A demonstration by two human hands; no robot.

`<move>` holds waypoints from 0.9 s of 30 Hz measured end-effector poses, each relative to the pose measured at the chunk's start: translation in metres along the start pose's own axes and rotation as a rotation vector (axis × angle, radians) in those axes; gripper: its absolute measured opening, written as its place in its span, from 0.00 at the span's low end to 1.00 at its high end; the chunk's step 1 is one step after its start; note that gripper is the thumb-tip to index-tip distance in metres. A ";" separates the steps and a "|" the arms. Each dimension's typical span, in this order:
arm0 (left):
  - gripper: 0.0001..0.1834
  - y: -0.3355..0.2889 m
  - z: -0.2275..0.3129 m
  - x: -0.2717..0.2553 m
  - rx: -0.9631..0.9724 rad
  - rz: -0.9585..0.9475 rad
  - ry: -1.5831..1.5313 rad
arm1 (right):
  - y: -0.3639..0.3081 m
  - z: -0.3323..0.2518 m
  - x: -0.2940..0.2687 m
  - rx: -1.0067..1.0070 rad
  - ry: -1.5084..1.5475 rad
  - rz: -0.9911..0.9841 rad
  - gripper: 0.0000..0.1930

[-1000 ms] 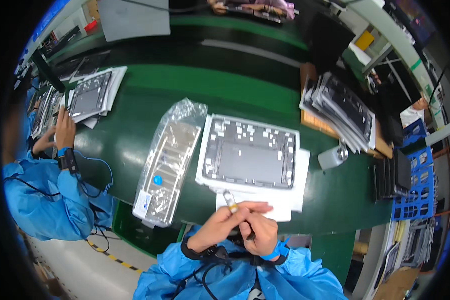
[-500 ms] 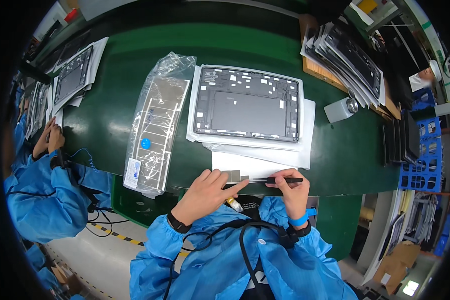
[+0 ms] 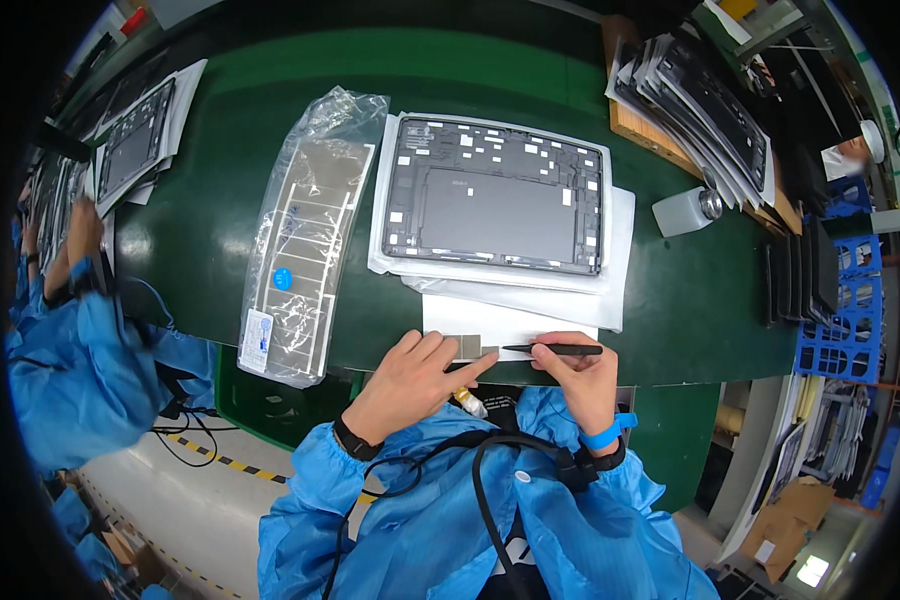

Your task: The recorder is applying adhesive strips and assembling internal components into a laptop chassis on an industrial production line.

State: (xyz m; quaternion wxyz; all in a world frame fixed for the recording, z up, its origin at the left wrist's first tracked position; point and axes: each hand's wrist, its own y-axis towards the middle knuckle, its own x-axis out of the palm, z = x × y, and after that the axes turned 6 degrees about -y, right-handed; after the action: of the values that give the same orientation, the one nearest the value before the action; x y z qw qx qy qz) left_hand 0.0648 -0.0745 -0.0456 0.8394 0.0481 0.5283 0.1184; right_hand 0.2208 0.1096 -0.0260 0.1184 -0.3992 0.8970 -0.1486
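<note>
My right hand (image 3: 582, 375) grips black tweezers (image 3: 570, 349), their tips pointing left at the end of a small grey-brown strip (image 3: 467, 346) marked off in squares. That strip lies on a white sheet (image 3: 530, 322) at the table's near edge. My left hand (image 3: 405, 385) rests over its left part, fingers apart, with the index finger stretched along its lower side toward the tweezer tips. Beyond the sheet lies a dark tablet housing (image 3: 495, 215) dotted with small white pieces, on white foam wrapping (image 3: 378, 250).
Left of the housing lies a clear plastic bag (image 3: 345, 110) of grey-brown sheets, a blue round sticker on it. A white bottle with a metal top (image 3: 680, 212) stands at right, before stacked housings (image 3: 705, 110). A co-worker's blue sleeve (image 3: 90, 370) is at far left.
The tweezers and my right hand have shifted slightly, and the tweezer tips still meet the strip's end. The co-worker's arm at left has moved. The whole view has shifted a little.
</note>
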 end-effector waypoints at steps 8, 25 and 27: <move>0.24 0.003 0.001 -0.008 -0.014 -0.082 -0.037 | 0.001 0.012 0.012 -0.021 0.052 0.029 0.09; 0.25 0.004 0.002 -0.004 -0.043 -0.023 -0.101 | 0.000 0.010 0.004 0.000 0.053 0.013 0.10; 0.25 0.004 0.001 -0.004 -0.046 -0.025 -0.106 | -0.002 0.009 0.006 0.003 0.051 0.017 0.09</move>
State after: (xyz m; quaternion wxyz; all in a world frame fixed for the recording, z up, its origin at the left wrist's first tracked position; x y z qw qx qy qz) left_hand 0.0641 -0.0718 -0.0411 0.8684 0.0285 0.4809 0.1171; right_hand 0.2213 0.1027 -0.0346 0.0972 -0.3874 0.9028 -0.1593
